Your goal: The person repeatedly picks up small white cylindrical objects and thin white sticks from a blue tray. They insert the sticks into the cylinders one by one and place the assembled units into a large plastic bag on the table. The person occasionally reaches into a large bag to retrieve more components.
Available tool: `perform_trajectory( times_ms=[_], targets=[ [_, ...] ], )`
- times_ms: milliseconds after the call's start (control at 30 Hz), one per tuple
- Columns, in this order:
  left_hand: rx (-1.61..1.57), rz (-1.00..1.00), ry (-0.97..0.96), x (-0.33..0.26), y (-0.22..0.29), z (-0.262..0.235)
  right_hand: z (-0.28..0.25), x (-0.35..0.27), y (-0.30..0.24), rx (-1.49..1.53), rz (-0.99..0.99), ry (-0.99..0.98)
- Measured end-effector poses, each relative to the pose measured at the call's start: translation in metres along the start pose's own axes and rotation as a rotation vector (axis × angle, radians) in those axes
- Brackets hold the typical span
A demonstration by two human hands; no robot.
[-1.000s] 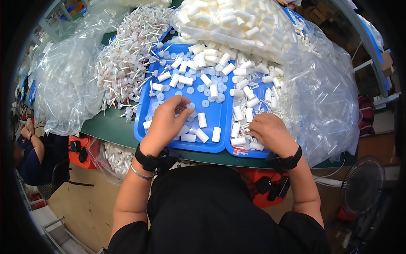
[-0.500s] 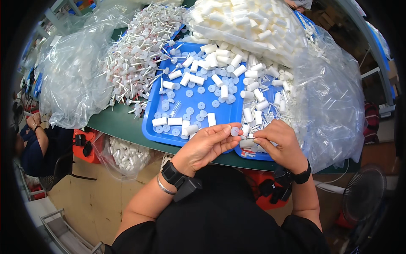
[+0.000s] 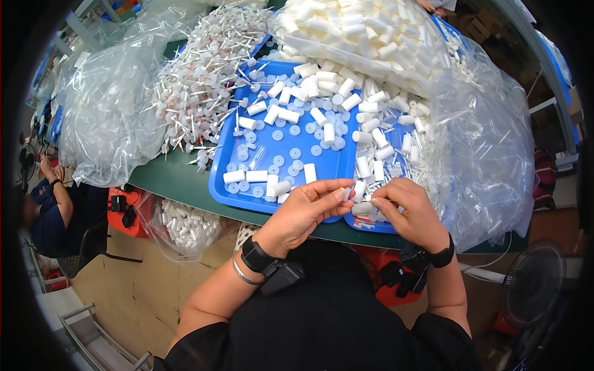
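Observation:
Over the near edge of the trays, my left hand [image 3: 303,209] pinches a small translucent white disc [image 3: 347,194] between thumb and fingers. Just right of it my right hand [image 3: 411,209] has thumb and forefinger pressed together, tips close to the disc; a small pale piece may be between them, mostly hidden. Beneath and beyond my hands is a blue tray [image 3: 334,168] with scattered translucent discs [image 3: 296,153] and white cylinders [image 3: 310,174]. A second blue tray [image 3: 378,228], on the right, holds more cylinders and thin white sticks [image 3: 422,162].
A heap of disc-and-stick pieces [image 3: 198,86] covers the table's far left. Behind the trays bulges a clear bag of white cylinders [image 3: 371,37]. Plastic sheeting lies left [image 3: 111,117] and right [image 3: 486,148]. A person [image 3: 52,207] sits at far left; a fan [image 3: 533,281] stands right.
My left hand has turned the disc from nearly face-on to nearly edge-on. My right fingertips have shifted slightly, and the white piece seen at them before is now mostly hidden.

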State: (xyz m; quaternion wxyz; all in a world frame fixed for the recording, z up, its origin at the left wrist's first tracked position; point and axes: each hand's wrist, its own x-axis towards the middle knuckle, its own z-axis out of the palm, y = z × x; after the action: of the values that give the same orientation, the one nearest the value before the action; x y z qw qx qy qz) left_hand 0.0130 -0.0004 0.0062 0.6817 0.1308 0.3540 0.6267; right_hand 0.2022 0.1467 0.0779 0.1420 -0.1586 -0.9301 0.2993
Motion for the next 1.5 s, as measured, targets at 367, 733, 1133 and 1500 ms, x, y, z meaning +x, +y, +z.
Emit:
perform_trajectory(
  times_ms=[367, 733, 1133, 1500],
  targets=[
    [-0.264, -0.075, 0.005, 0.006, -0.025, 0.002, 0.041, -0.005, -0.007, -0.193, -0.144, 0.215],
    [-0.184, -0.012, 0.067, 0.007, -0.021, -0.005, 0.028, -0.002, 0.018, 0.012, -0.031, 0.224],
    [-0.156, 0.078, 0.172, 0.004, -0.006, 0.000, 0.023, -0.007, 0.050, -0.474, -0.067, -0.054],
    [-0.134, 0.162, 0.174, 0.002, -0.001, 0.005, 0.008, -0.004, 0.015, 0.029, 0.175, 0.036]
  ],
)
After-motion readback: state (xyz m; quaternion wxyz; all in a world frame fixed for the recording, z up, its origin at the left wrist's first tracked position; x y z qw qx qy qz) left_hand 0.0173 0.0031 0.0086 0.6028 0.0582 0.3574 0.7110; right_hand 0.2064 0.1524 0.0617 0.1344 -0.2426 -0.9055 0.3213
